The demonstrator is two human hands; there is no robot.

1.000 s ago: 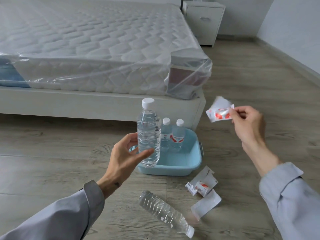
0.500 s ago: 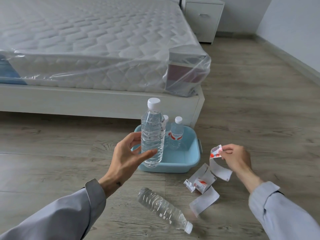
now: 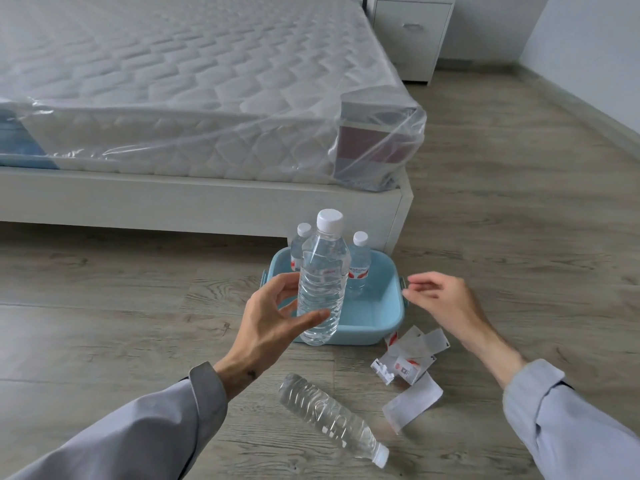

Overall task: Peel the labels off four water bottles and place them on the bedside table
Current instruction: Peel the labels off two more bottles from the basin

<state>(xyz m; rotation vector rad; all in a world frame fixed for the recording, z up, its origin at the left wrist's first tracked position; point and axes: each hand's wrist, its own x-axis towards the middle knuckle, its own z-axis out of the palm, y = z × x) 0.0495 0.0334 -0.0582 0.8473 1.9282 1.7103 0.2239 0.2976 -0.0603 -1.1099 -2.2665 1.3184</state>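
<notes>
Nearest the camera, a stripped bottle [image 3: 332, 420] lies on its side on the floor [image 3: 104, 306], with peeled labels [image 3: 410, 370] heaped just to its right. The left hand [image 3: 273, 318] grips an upright label-free bottle [image 3: 322, 282] near its base. The right hand [image 3: 441, 301] hovers empty, fingers loosely spread, beside the blue basin [image 3: 381, 315]. Two labelled bottles [image 3: 359, 263] stand inside the basin. Beyond, a wrapped mattress [image 3: 190, 91]; the bedside table [image 3: 412, 32] stands well apart.
</notes>
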